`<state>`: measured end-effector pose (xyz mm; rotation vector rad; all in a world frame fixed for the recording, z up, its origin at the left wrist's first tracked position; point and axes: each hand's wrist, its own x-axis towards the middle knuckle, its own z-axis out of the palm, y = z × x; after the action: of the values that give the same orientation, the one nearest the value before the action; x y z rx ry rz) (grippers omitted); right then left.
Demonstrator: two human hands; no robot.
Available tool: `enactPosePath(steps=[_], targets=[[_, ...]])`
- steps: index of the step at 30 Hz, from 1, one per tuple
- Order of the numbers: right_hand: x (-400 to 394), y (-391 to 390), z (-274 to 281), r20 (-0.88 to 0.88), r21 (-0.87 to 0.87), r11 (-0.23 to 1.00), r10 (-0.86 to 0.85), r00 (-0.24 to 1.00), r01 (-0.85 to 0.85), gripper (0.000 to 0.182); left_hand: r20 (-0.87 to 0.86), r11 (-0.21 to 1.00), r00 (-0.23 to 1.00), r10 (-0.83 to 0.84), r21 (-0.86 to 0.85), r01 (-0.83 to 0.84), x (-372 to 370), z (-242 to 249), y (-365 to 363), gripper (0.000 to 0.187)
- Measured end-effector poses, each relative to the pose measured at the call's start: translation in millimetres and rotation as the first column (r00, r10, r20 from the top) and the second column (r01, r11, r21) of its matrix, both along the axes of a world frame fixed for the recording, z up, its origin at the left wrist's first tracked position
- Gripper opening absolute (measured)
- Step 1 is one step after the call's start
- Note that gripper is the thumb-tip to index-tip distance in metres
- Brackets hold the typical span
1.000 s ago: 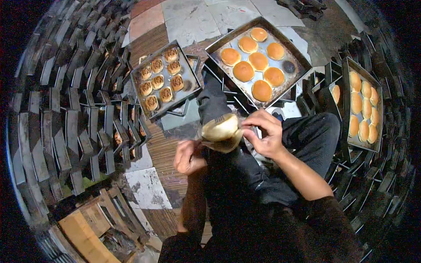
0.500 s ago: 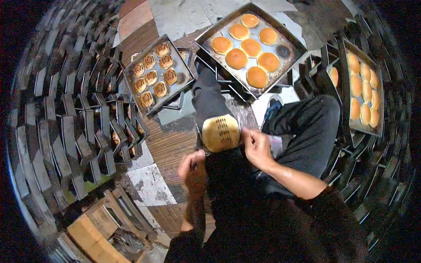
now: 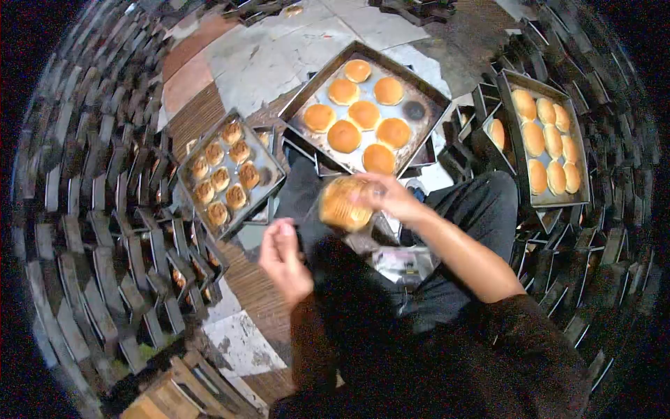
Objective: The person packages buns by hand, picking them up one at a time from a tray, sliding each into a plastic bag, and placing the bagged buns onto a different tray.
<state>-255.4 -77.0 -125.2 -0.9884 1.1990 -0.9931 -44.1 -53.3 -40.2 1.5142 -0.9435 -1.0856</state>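
Our right hand (image 3: 391, 199) grips a bagged bun (image 3: 345, 202) above the lap, clear of the tray (image 3: 426, 133) beyond; left hand (image 3: 283, 255) hovers open, empty, beside.

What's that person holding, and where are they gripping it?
The right hand grips a bagged bun by its right edge; the left hand holds nothing.

Round golden bun (image 3: 345, 202) in clear wrapper, tilted, held above dark-trousered lap
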Motion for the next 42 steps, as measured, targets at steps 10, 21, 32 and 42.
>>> enactPosePath(steps=[10, 21, 32, 42], targets=[[-196, -68, -121, -0.845, -0.137, 0.857, -0.363, 0.393, 0.497, 0.052, 0.387, 0.185, -0.112, -0.915, 0.651, 0.736, -110, -157, 50, 0.021], [-59, 152, 17, -0.708, -0.057, 0.994, 0.026, 0.706, -0.094, 0.014, 0.546, 0.543, 0.350, -0.761, 0.242, 0.804, -92, -102, 68, 0.023], [-57, 71, 87, -0.278, -0.480, 0.814, -0.495, 0.823, 0.327, 0.009, -0.455, 0.982, 0.886, -0.088, 0.109, 0.153, -52, -65, -2, 0.005], [-171, -261, -173, -0.990, -0.082, 0.992, -0.070, 0.120, -0.098, 0.053, 0.171, 0.999, 0.984, 0.048, -0.015, -0.047, 14, -109, -32, 0.014]])
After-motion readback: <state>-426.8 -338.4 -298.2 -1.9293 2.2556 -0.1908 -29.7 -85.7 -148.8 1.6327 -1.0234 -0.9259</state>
